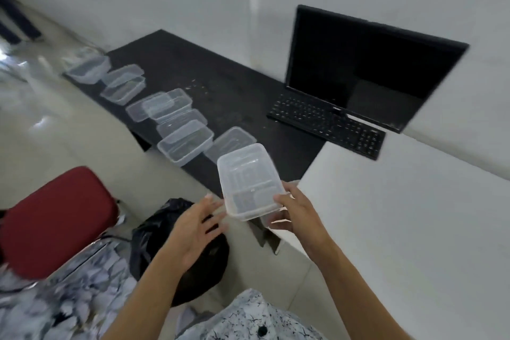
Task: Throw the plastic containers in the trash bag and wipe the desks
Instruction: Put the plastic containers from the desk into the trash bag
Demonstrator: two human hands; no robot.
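Head view. One clear plastic container [249, 182] is held above the near corner of the dark desk [220, 83]; the right hand [296, 214] grasps its near right corner, thumb on top. The left hand [197, 228] is released, fingers spread, just beside the container's near left corner and over one black trash bag [153, 229] on the floor. Five clusters of containers and lids [183, 139] line the desk's near-left edge; overlap prevents an exact piece count. One monitor [367, 63] and one keyboard [325, 124] stand far right. A crumb-flecked strip of desk separates row and keyboard. One red chair [55, 218] stands near left.
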